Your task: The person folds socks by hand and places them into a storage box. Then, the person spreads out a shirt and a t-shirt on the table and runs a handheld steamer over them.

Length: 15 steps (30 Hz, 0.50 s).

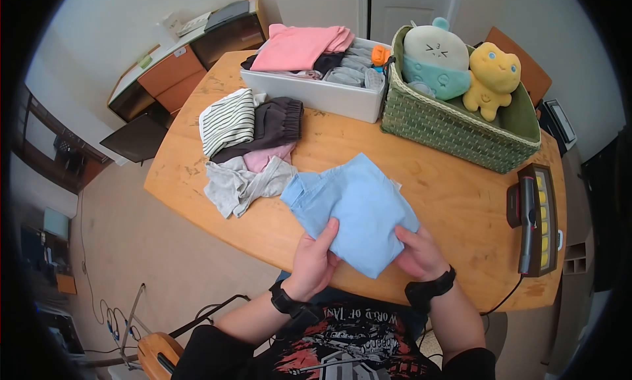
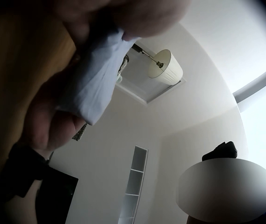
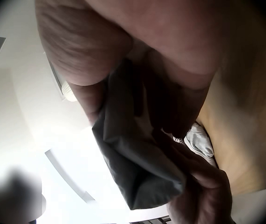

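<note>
Both hands hold a folded light blue garment (image 1: pixel 359 212) over the table's near edge. My left hand (image 1: pixel 315 260) grips its lower left side, thumb on top and fingers underneath. On the lower right side, my right hand (image 1: pixel 421 253) pinches it the same way. In the left wrist view the garment (image 2: pixel 93 79) hangs between the hands, its lower corner showing. The right wrist view shows its underside (image 3: pixel 137 163) in shadow, with loose folds. Left of it lie a crumpled grey garment (image 1: pixel 240 184), a pink piece (image 1: pixel 268 157), dark elastic-cuffed clothing (image 1: pixel 280 120) and a striped garment (image 1: pixel 227 123).
At the back of the wooden table (image 1: pixel 454 202) stands a white bin (image 1: pixel 316 97) of clothes, a pink one (image 1: pixel 306 48) on top. Beside it, a green woven basket (image 1: pixel 454 133) holds a white-and-teal plush (image 1: pixel 434 61) and a yellow plush (image 1: pixel 492 77). A dark case (image 1: pixel 543 222) lies at right.
</note>
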Each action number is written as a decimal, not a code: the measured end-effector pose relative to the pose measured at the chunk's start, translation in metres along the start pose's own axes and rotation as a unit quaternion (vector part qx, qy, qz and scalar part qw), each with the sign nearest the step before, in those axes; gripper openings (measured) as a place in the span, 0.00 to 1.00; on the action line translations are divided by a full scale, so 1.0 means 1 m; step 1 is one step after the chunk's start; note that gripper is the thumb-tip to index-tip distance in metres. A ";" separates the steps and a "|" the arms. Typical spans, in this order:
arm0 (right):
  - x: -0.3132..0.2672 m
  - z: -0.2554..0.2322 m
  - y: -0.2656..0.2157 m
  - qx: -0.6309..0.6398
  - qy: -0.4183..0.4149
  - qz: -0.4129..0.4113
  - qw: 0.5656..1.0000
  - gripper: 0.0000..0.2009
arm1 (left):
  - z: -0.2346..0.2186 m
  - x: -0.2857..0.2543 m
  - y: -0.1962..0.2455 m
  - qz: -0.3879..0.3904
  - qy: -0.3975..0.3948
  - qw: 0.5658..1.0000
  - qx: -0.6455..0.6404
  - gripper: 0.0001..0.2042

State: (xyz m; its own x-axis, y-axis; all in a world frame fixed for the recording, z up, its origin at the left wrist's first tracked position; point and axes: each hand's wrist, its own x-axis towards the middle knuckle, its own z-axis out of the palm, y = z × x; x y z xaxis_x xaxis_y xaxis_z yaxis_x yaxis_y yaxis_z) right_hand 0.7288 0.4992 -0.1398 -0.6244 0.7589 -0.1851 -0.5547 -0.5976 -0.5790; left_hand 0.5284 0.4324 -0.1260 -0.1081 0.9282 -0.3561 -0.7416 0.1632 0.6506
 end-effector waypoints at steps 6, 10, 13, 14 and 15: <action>0.020 -0.014 -0.022 -0.028 0.015 0.006 0.999 0.27 | -0.014 0.020 0.033 -0.048 -0.013 0.998 0.030 0.19; 0.033 -0.013 -0.028 -0.029 0.008 -0.038 0.999 0.24 | -0.007 0.027 0.026 -0.013 0.002 0.999 0.052 0.19; 0.044 -0.017 -0.021 0.012 0.021 -0.032 0.999 0.22 | -0.001 0.035 0.018 0.018 0.026 0.999 0.024 0.20; 0.048 -0.021 -0.019 0.010 0.008 -0.011 1.000 0.21 | 0.004 0.035 0.016 0.020 0.027 0.999 0.026 0.20; 0.050 -0.023 -0.017 0.012 0.006 -0.010 1.000 0.21 | 0.011 0.033 0.014 0.024 0.031 0.999 0.020 0.20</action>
State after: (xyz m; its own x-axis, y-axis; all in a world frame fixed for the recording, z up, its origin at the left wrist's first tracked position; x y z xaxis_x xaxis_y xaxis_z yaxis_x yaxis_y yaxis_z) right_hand 0.7197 0.5532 -0.1574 -0.6063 0.7739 -0.1831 -0.5802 -0.5879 -0.5636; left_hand 0.5218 0.4692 -0.1215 -0.1844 0.9127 -0.3646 -0.7077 0.1341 0.6937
